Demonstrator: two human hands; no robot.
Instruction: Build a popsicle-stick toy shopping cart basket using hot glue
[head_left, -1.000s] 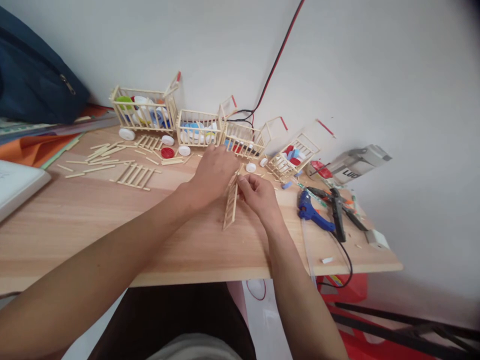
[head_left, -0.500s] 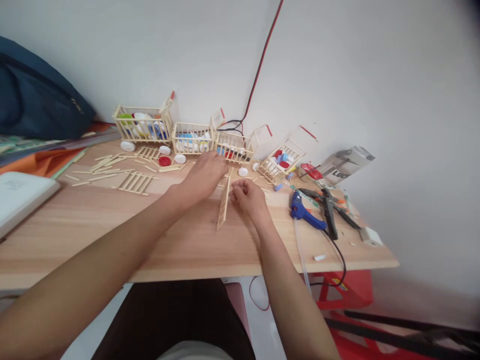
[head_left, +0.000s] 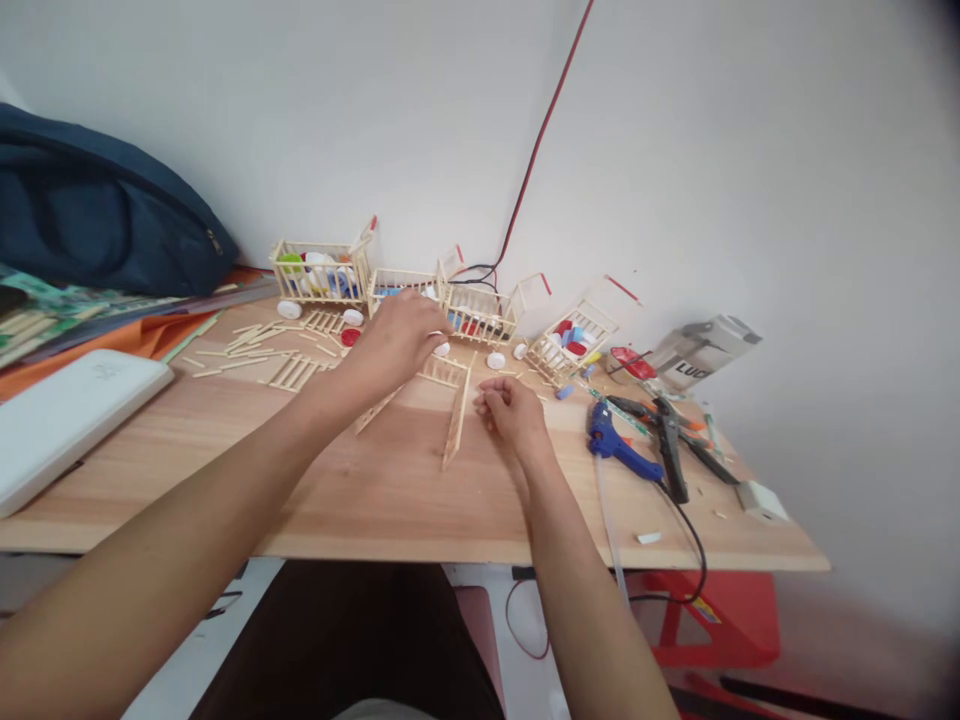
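Observation:
A wooden stick frame stands on the table in front of me. Its slatted right panel (head_left: 458,415) is upright, a back panel (head_left: 442,372) joins it, and a left panel (head_left: 377,409) shows partly from behind my forearm. Above the frame's far left corner, my left hand (head_left: 405,330) hovers with fingers bent and loosely apart; no held thing shows. My right hand (head_left: 516,412) is just right of the right panel, apart from it, fingers loosely curled and nothing visible in them.
Several stick carts (head_left: 319,272) filled with bottle caps line the wall. Loose sticks (head_left: 251,340) and a slatted panel (head_left: 292,373) lie left. On the right are a blue glue gun (head_left: 621,445), black pliers (head_left: 669,450) and a box (head_left: 705,352). A white case (head_left: 82,425) sits at far left.
My right hand has drawn slightly away from the right panel. My left hand has shifted left, uncovering the frame's back and left panels. The view has turned a little left and up.

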